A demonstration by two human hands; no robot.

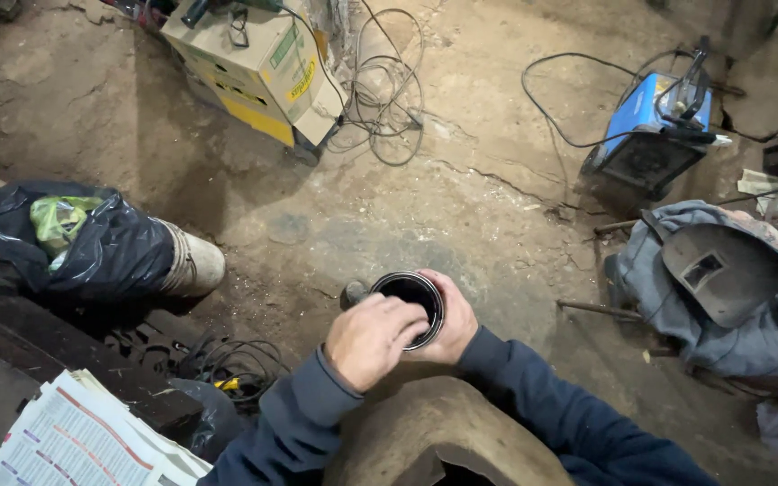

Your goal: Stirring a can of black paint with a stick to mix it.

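My left hand (369, 338) curls over the rim of a short metal ring (410, 309), fingers pinching it; my right hand (454, 319) cups its far side (both gripping it), above a rusty curved pipe (438, 432).

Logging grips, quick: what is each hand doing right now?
Left hand: closed over the can rim.
Right hand: closed around the can's side.

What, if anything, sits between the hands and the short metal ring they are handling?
Nothing visible. The left hand lies over the near rim of the metal ring, and the right hand cups its far side directly.
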